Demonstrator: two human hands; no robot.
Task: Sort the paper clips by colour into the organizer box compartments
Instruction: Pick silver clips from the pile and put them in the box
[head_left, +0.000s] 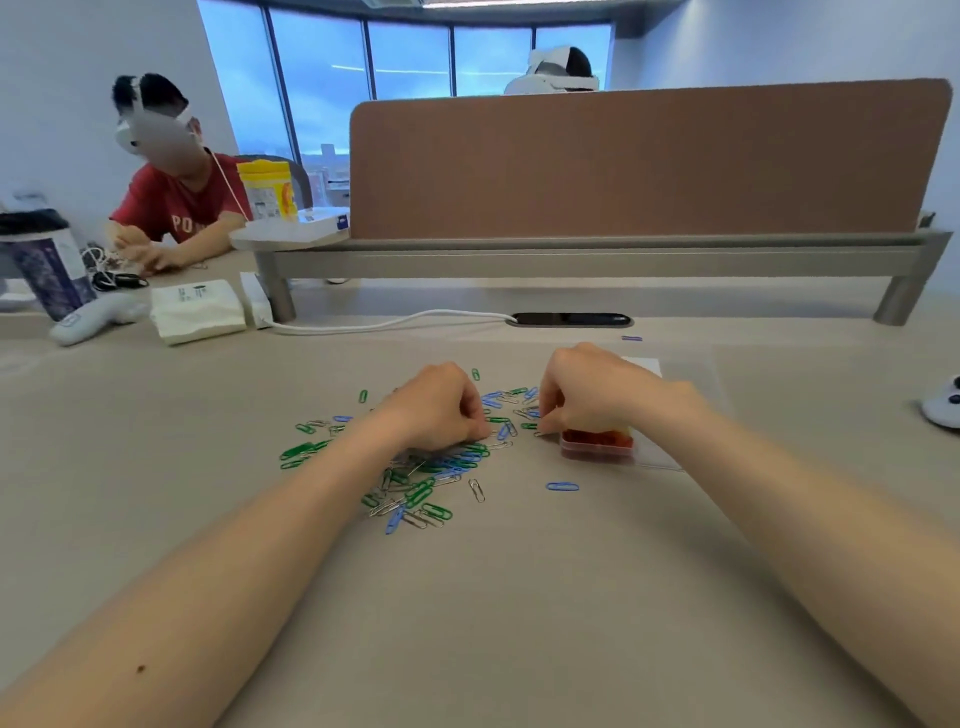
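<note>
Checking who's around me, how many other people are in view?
2. One person in a red shirt sits at far left; another person shows only a head top behind the brown divider, which may hide more.

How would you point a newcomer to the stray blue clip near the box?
On the beige desk, find the small clear box holding red clips by the right hand. Just nearer the camera lies one blue clip. Unlike the clips in the pile to its left, it lies alone, touching nothing.
</note>
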